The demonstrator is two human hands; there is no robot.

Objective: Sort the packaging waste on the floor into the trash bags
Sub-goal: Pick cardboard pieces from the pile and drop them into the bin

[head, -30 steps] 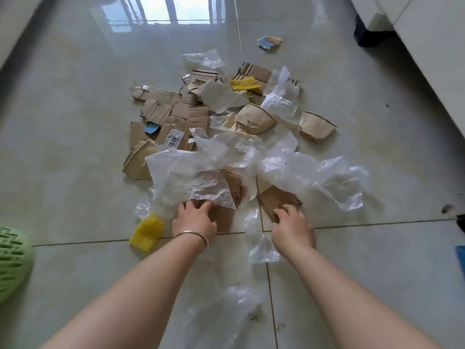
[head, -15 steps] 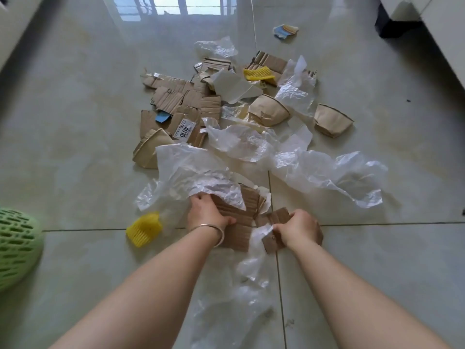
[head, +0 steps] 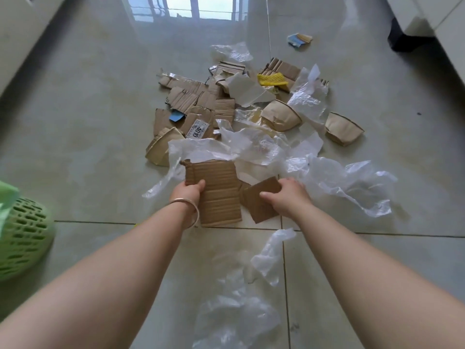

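Observation:
My left hand (head: 189, 193), with a bangle on the wrist, grips the left edge of a large corrugated cardboard piece (head: 219, 195) raised off the floor. My right hand (head: 289, 197) holds a smaller cardboard piece (head: 259, 201) beside it. Behind them a pile of packaging waste lies on the tiles: torn cardboard (head: 198, 102), flattened paper cups (head: 280, 115), clear plastic film (head: 347, 182) and a yellow foam net (head: 273, 79). More crumpled clear plastic (head: 239, 316) lies between my forearms.
A green perforated basket (head: 22, 235) stands at the left edge. White furniture (head: 448, 28) runs along the right, a wall base along the left. A blue-and-tan scrap (head: 299, 39) lies apart at the back. Glossy floor tiles surround the pile.
Both hands took hold of cardboard pieces from under the plastic and raised them toward me. The yellow net near my left hand is now hidden by my arm.

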